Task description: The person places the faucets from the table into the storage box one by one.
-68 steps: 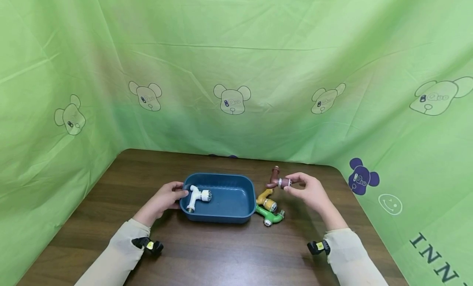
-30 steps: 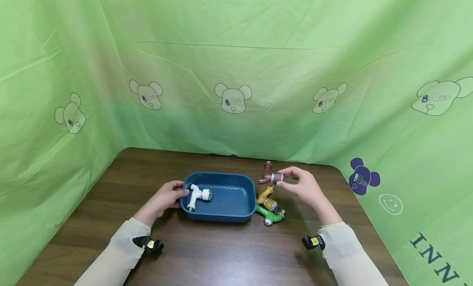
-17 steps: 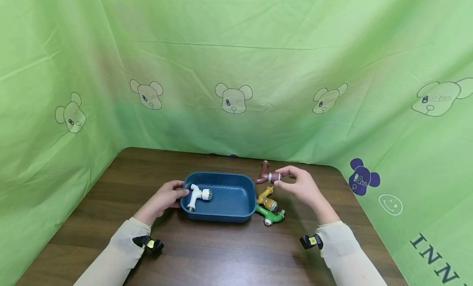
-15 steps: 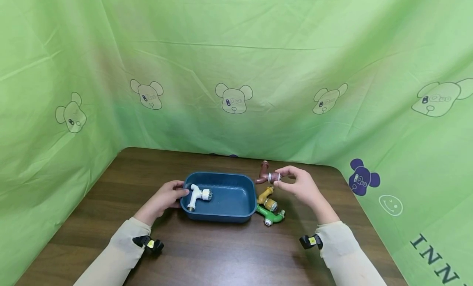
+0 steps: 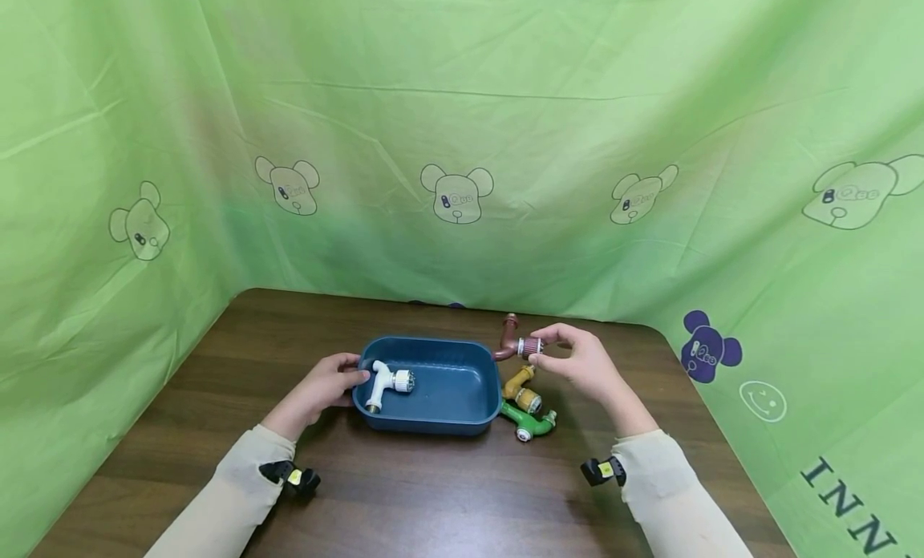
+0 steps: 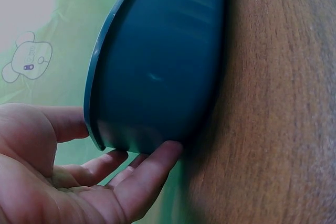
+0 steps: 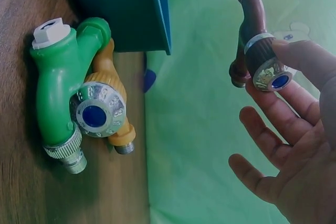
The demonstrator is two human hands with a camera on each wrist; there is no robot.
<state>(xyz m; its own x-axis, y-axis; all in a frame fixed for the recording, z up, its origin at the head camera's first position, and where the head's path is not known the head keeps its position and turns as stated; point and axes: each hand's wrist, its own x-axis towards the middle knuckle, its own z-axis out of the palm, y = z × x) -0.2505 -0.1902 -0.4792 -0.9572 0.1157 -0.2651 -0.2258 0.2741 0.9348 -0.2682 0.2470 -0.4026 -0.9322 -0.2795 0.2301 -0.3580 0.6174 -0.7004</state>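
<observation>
My right hand (image 5: pixel 581 361) pinches a brown faucet (image 5: pixel 509 341) by its ribbed knob, thumb on one side and fingertip on the other. The faucet is raised at the right rim of a blue plastic basin (image 5: pixel 447 422), its spout overlapping that rim in the head view. My left hand (image 5: pixel 326 384) holds the basin's left end, thumb at the rim and fingers against the outer wall (image 6: pixel 152 77). Inside the basin, near that hand, lies a white faucet (image 5: pixel 382 382). A yellow faucet (image 7: pixel 107 77) and a green faucet (image 7: pixel 58 87) lie side by side against the basin's right end.
The basin stands on a dark wooden table (image 5: pixel 447 494). Green cloth (image 5: pixel 462 125) printed with bear faces hangs around the back and both sides. Each sleeve carries a black wrist camera, one on the left (image 5: pixel 289 476) and one on the right (image 5: pixel 603 471).
My right hand has carried the brown faucet leftward and slightly up, from beyond the yellow faucet to the basin's right rim. The left hand, basin and other faucets stay where they were.
</observation>
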